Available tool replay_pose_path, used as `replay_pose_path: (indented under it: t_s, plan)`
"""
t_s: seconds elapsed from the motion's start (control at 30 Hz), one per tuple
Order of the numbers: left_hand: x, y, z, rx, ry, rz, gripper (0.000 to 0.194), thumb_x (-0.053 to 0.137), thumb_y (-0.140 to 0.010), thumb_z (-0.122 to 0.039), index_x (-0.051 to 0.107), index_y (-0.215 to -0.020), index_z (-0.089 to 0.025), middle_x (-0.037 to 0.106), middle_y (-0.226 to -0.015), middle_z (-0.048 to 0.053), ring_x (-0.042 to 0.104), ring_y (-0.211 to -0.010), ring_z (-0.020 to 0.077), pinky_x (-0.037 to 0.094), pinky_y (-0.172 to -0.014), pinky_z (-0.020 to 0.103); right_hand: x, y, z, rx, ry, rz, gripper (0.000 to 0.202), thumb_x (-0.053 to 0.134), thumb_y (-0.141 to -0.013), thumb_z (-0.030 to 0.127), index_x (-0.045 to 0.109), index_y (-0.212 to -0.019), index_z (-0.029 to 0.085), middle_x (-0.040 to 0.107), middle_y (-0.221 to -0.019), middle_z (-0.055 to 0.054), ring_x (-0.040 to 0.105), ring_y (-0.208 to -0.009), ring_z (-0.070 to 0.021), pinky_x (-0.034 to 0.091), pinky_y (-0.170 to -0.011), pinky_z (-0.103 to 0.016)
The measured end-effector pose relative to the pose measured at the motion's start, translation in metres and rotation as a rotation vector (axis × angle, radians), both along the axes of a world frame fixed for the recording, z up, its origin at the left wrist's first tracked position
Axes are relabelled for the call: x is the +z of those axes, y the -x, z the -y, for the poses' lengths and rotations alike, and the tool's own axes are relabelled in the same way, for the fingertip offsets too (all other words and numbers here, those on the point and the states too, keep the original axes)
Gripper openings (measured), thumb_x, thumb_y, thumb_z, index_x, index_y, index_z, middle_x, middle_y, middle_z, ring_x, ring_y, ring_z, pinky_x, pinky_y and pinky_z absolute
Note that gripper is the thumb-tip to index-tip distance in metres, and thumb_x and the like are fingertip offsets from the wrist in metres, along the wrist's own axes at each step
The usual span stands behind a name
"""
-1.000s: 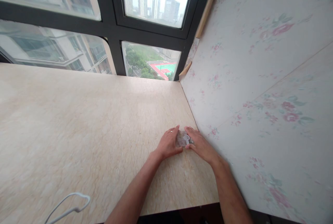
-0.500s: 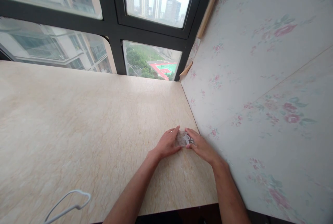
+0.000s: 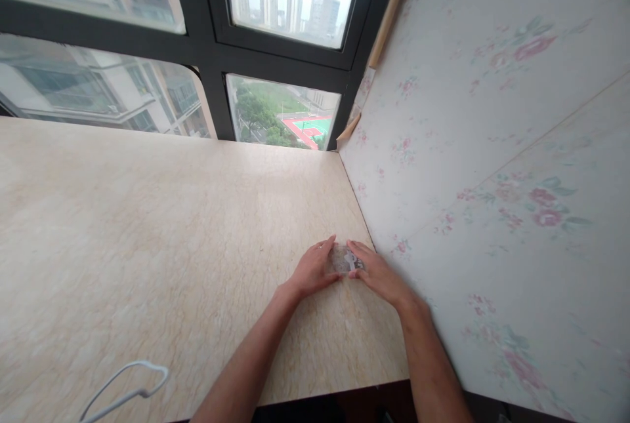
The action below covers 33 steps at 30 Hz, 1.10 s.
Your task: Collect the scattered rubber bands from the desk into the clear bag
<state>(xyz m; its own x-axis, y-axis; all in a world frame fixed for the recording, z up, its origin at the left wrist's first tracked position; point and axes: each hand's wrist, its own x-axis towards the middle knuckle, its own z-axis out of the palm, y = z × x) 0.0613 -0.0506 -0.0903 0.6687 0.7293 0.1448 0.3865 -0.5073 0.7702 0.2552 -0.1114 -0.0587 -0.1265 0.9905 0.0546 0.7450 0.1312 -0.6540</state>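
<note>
A small, clear, flat rectangular item with white and dark markings at its right end lies on the marble-patterned sill, close to the wall. It looks like a transparent case or packet; its exact kind is too small to tell. My left hand grips its left end, thumb along the near edge and fingers along the far edge. A ring shows on one finger. On the opposite end, my right hand holds it the same way, covering part of the markings.
A white cable lies looped at the lower left of the sill. Floral-papered wall rises close by my right arm. Dark-framed windows stand along the back, with peeling paper at the corner.
The whole view has shifted slightly. Both hands keep their hold on the clear item, which stays in about the same place on the sill.
</note>
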Motion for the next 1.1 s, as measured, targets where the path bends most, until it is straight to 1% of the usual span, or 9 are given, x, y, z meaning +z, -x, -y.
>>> replay_pose_path:
  t_s: [0.17,0.27,0.33,0.43,0.5,0.63,0.77,0.97,1.1]
  plan:
    - [0.0002,-0.0016,0.0012,0.018,-0.015,-0.004,0.085,0.073,-0.071,-0.038,0.030,-0.142,-0.021,0.044,-0.142,0.016,0.044,-0.129,0.0303,0.036,-0.105,0.049,0.0052,0.0043,0.0006,0.029,-0.002,0.021,0.063,0.055,-0.073,0.007,0.055,-0.131,0.029,0.052,-0.137,-0.004,0.042,-0.132,-0.0213,0.031,-0.112,-0.044]
    - [0.0027,-0.0022,0.0024,0.019,-0.035,-0.019,0.086,0.074,-0.069,-0.046,0.035,-0.140,-0.017,0.045,-0.142,0.018,0.042,-0.130,0.0311,0.037,-0.105,0.048,0.0082,0.0067,0.0008,0.023,0.000,0.018,0.064,0.054,-0.071,0.004,0.056,-0.130,0.028,0.052,-0.137,-0.005,0.043,-0.130,-0.0216,0.032,-0.111,-0.043]
    - [0.0036,-0.0022,0.0028,0.001,-0.069,-0.020,0.082,0.073,-0.070,-0.048,0.038,-0.138,-0.016,0.047,-0.140,0.017,0.041,-0.131,0.0307,0.036,-0.106,0.048,0.0093,0.0073,0.0004,0.021,-0.003,0.009,0.064,0.053,-0.070,0.002,0.057,-0.129,0.027,0.052,-0.136,-0.006,0.044,-0.129,-0.0220,0.033,-0.110,-0.043]
    - [0.0022,-0.0024,0.0027,-0.020,-0.138,-0.010,0.071,0.070,-0.075,-0.042,0.041,-0.135,-0.019,0.049,-0.139,0.014,0.038,-0.134,0.0288,0.033,-0.109,0.048,0.0095,0.0070,-0.0001,0.019,-0.004,-0.012,0.062,0.055,-0.069,0.003,0.059,-0.127,0.028,0.054,-0.134,-0.005,0.047,-0.127,-0.0226,0.034,-0.110,-0.044]
    - [0.0005,-0.0031,0.0024,-0.015,-0.155,-0.010,0.068,0.069,-0.076,-0.038,0.042,-0.135,-0.019,0.048,-0.140,0.014,0.036,-0.135,0.0281,0.032,-0.110,0.048,0.0086,0.0065,0.0004,0.008,0.003,-0.024,0.062,0.057,-0.069,0.004,0.060,-0.126,0.028,0.054,-0.135,-0.005,0.047,-0.127,-0.0226,0.033,-0.110,-0.044]
    - [-0.0002,-0.0054,0.0020,0.016,-0.122,-0.016,0.066,0.070,-0.073,-0.031,0.044,-0.132,-0.018,0.048,-0.139,0.015,0.036,-0.134,0.0291,0.033,-0.109,0.050,0.0053,0.0062,0.0032,-0.040,0.022,-0.054,0.061,0.057,-0.070,0.007,0.058,-0.128,0.027,0.051,-0.139,-0.005,0.042,-0.131,-0.0215,0.029,-0.112,-0.044]
    - [0.0029,-0.0064,0.0020,0.030,-0.083,0.015,0.064,0.071,-0.070,-0.024,0.046,-0.129,-0.019,0.051,-0.135,0.014,0.038,-0.133,0.0289,0.036,-0.107,0.049,0.0031,0.0064,0.0029,-0.075,0.046,-0.085,0.062,0.056,-0.070,0.008,0.058,-0.129,0.027,0.051,-0.139,-0.004,0.041,-0.132,-0.0214,0.027,-0.113,-0.044]
    - [0.0051,-0.0068,0.0030,0.042,-0.069,0.012,0.062,0.073,-0.068,-0.023,0.049,-0.126,-0.018,0.056,-0.130,0.013,0.038,-0.132,0.0287,0.037,-0.107,0.046,0.0025,0.0049,0.0003,-0.101,0.077,-0.139,0.068,0.061,-0.066,0.010,0.055,-0.132,0.023,0.049,-0.141,-0.006,0.041,-0.132,-0.0245,0.028,-0.113,-0.045]
    - [0.0051,-0.0066,0.0058,0.064,-0.084,-0.008,0.064,0.073,-0.069,-0.027,0.049,-0.128,-0.016,0.054,-0.133,0.014,0.039,-0.132,0.0282,0.037,-0.108,0.044,0.0005,0.0033,0.0007,-0.114,0.104,-0.151,0.071,0.061,-0.066,0.011,0.050,-0.135,0.023,0.045,-0.144,-0.006,0.038,-0.134,-0.0237,0.026,-0.113,-0.045]
